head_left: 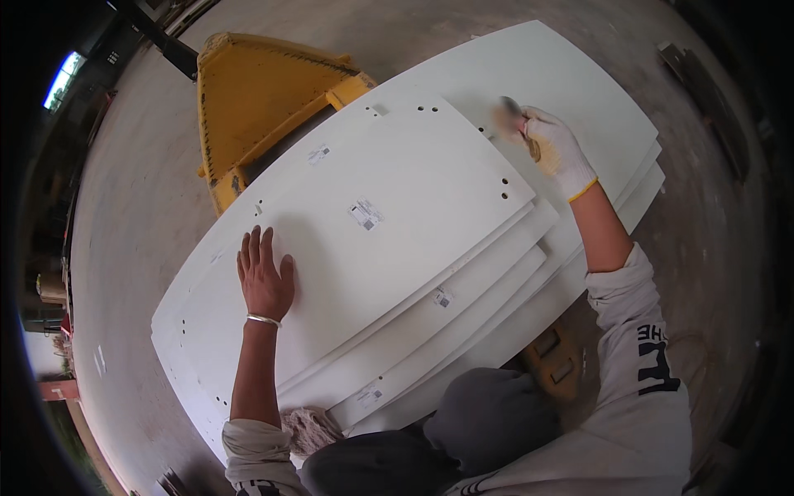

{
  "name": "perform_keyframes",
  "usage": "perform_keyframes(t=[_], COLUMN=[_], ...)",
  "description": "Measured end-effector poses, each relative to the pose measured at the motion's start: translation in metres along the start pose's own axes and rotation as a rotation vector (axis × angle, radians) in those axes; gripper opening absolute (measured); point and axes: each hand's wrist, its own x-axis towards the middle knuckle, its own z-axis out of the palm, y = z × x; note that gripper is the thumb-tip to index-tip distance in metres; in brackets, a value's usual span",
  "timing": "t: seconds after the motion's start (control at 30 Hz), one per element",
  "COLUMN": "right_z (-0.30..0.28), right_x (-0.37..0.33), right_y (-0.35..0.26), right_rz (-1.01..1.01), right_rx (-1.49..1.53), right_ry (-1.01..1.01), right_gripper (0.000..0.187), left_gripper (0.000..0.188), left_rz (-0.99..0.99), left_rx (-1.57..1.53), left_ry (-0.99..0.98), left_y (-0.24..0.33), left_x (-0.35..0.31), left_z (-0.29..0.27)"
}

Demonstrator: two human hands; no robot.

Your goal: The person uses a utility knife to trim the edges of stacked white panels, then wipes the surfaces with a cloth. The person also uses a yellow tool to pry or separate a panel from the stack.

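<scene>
A stack of large white panels (413, 248) with small dark holes lies below me, the upper boards offset so their edges step outward. My bare left hand (266, 277), with a silvery bangle at the wrist, rests flat on the top panel, fingers stretched. My right hand (558, 153), in a white knitted glove with a yellow cuff, is closed around a small tool (507, 114) held above the panels at the upper right. Its rounded, dark-topped end is blurred and a reddish part shows by the fingers; I cannot tell its kind. A small printed label (365, 214) sticks to the top panel.
A yellow pallet truck (265, 95) with a dark handle stands at the upper left, against the stack. Another yellow metal part (554, 364) shows beneath the panels near me. A brownish rag (310, 431) lies by the near edge. Dark long pieces (703, 103) lie on the floor at right.
</scene>
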Motion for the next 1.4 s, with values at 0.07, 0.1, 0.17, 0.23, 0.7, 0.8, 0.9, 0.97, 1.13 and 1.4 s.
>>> perform_keyframes(t=[0.07,0.1,0.17,0.23,0.7,0.8,0.9,0.97,1.13,1.4], right_z=[0.024,0.033,0.029,0.029,0.03,0.017,0.021,0.04,0.024,0.039], right_x=[-0.023,-0.036,-0.053,-0.059,-0.085,-0.101,-0.143,-0.174,-0.241,-0.229], right_y=[0.014,0.018,0.025,0.028,0.038,0.06,0.078,0.074,0.073,0.08], right_rz=[0.124,0.137,-0.067,-0.137,0.209,0.107,0.005,0.024,0.102,0.11], right_rx=[-0.474,-0.706,-1.112,-1.301,-1.274,-0.685,-0.212,-0.069,0.022,0.083], right_ry=[-0.157,-0.213,-0.235,-0.218,0.225,0.343,0.485,0.533,0.703,0.573], right_gripper=[0.026,0.027,0.027,0.027,0.027,0.028,0.026,0.025,0.027,0.034], left_gripper=[0.061,0.059,0.057,0.055,0.053,0.048,0.047,0.049,0.05,0.047], left_rz=[-0.143,-0.219,-0.281,-0.268,-0.028,0.361,0.583,0.58,0.52,0.412], left_rx=[0.032,0.001,-0.039,-0.053,-0.05,-0.184,-0.401,-0.344,-0.263,-0.177], left_ry=[-0.041,-0.083,-0.121,-0.113,-0.074,-0.124,-0.202,-0.178,-0.095,-0.113], left_y=[-0.014,-0.008,-0.001,-0.002,0.047,0.131,0.226,0.261,0.307,0.33], left_x=[0.042,0.054,0.061,0.057,0.02,0.04,0.082,0.107,0.128,0.129], left_z=[0.021,0.028,0.037,0.037,0.022,0.016,0.037,0.063,0.077,0.068])
